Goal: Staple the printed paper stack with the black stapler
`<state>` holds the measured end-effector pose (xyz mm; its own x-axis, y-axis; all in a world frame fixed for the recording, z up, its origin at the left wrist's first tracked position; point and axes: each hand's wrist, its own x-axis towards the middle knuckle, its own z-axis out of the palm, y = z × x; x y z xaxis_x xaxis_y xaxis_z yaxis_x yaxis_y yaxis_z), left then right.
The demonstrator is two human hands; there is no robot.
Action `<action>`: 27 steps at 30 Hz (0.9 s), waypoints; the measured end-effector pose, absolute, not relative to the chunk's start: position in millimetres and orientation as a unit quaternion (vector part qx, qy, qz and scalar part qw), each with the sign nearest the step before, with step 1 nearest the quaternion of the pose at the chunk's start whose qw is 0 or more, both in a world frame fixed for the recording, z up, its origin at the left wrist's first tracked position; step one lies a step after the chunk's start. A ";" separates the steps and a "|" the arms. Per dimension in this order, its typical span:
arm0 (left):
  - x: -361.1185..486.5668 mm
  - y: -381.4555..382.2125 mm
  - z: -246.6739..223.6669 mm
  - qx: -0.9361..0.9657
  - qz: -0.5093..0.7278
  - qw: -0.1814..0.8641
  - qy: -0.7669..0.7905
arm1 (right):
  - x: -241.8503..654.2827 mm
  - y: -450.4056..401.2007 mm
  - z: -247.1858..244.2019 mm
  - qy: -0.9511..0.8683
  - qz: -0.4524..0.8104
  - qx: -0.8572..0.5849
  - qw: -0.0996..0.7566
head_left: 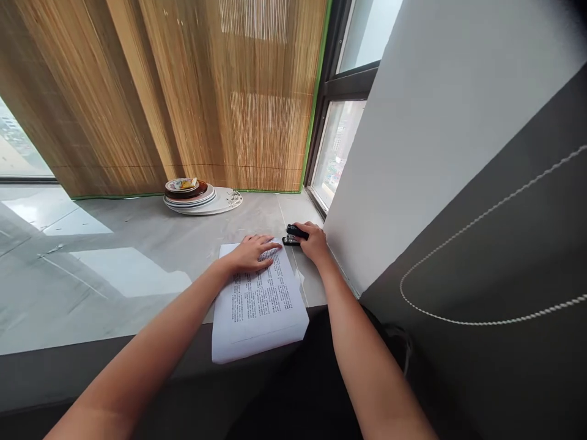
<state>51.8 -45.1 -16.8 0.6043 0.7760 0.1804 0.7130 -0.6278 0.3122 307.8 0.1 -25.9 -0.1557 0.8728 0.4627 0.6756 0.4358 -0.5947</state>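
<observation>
Our spread left hand point(251, 254) likely steadies white printed paper point(261, 305) overhanging the grey surface's point(257, 215) front edge; our right hand point(313, 242) grips a black stapler point(293, 232).

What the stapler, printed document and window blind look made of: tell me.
Stapler: probably smooth black plastic over metal, with silvery glints. Printed document: apparently matte paper, overhanging end curving. Window blind: likely bamboo or reed, satiny, in fine tan strips.

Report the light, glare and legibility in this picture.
Head view: bright patches on the ledge, left of the paper; head view: upper window pane washed out pale; head view: lower right wall in shade, top right corner blackened; head view: print on the paper too small to read.
</observation>
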 end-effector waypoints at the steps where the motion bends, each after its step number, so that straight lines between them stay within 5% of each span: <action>1: 52.3 -45.8 -17.2 0.892 0.149 0.107 0.413 | 307.1 0.7 -26.7 -0.752 0.130 -0.510 0.397; 27: 63.4 -49.8 -22.5 0.908 0.147 0.079 0.384 | 308.6 -16.7 -18.4 -0.780 0.123 -0.492 0.367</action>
